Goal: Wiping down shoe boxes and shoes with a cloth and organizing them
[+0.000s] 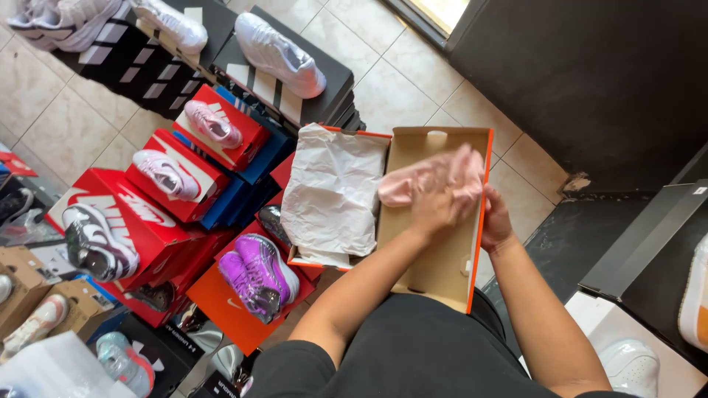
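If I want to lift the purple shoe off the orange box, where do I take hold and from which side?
Probably from above, at the heel end of the purple shoe. It lies sole down on the orange box with its top facing the camera, and shoes and boxes crowd its left side, so a sideways approach looks cramped. Its collar opening is hard to make out here.
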